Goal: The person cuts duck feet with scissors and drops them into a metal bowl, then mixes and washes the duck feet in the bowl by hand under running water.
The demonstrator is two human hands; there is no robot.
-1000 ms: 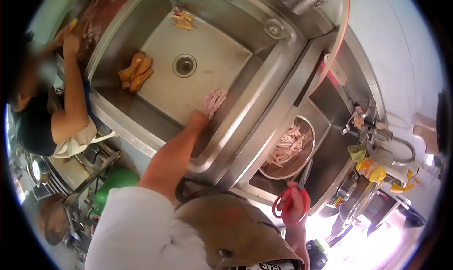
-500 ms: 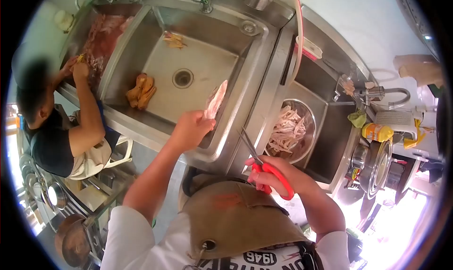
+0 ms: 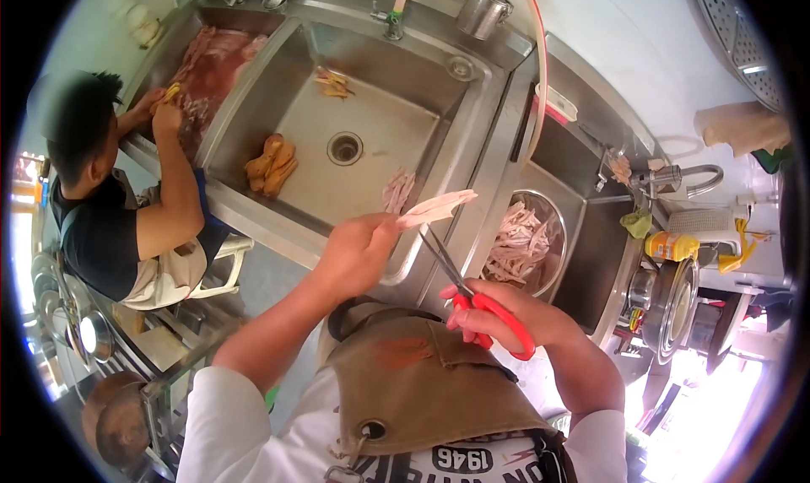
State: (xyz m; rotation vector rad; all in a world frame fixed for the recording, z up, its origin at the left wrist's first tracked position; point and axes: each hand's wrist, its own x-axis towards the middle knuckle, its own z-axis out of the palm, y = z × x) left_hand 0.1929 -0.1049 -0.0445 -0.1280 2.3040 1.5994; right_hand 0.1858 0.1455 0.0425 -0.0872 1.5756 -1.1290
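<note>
Because it looks like raw meat, the pale strip [image 3: 439,206] should handle as light, limp and slick, sturdy enough not to break but apt to slide under the fingers. It sits above the near-right corner of the large sink [image 3: 291,112], pinched at its lower-left end by the left hand [image 3: 364,245], thumb and fingers closed around it. That end seems the right hold, since the rest lies free. From the strip as dial centre, the right hand [image 3: 498,313] is at five o'clock, wrapped round the red-handled scissors [image 3: 510,321], blade tips slightly parted just beside the strip; whether they touch it I cannot tell.

At ten o'clock, more pale pieces [image 3: 398,189] rest in the same sink, with yellow-brown pieces [image 3: 271,166] between nine and ten and small yellow pieces [image 3: 334,83] near eleven. Towards four, a metal bowl [image 3: 561,230] holds many pale strips [image 3: 516,242]. Far out at ten, a side sink [image 3: 239,12] contains reddish liquid [image 3: 218,65] and pinkish pieces, a co-worker's hands [image 3: 167,112] at its edge.
</note>
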